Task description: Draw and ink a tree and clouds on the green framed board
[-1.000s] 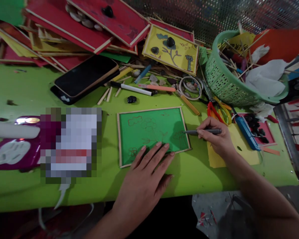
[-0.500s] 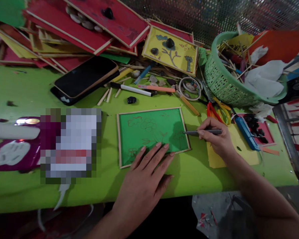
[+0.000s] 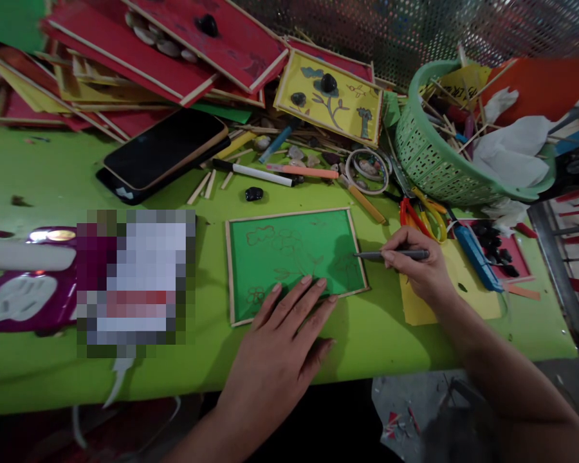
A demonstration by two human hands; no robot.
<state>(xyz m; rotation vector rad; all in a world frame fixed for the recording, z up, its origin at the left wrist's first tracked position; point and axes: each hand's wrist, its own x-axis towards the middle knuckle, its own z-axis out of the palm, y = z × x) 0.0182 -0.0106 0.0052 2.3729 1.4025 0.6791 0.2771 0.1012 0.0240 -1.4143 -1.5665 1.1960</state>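
In front of me on the light green table lies a green card (image 3: 318,235) edged with thin wooden sticks. Faint outlines of flowers, leaves and a tree are drawn on it. Across the card's lower edge rests my left hand (image 3: 282,350), flat with its fingers spread. My right hand (image 3: 417,263) is closed round a grey pen (image 3: 410,254), whose tip points left at the card's right side, over the tree outline. Whether the tip touches the card I cannot tell. Under the right hand sits a sheet of yellow paper (image 3: 477,302).
Framed red cards (image 3: 110,48) and a yellow picture card (image 3: 338,103) are piled at the back. A green basket (image 3: 429,141) stands back right, near scissors (image 3: 427,218) and a blue cutter (image 3: 477,257). Phones (image 3: 166,151) lie left, markers (image 3: 260,173) behind the card.
The view has shifted very slightly. Both hands and the pen stay in nearly the same place over the card.
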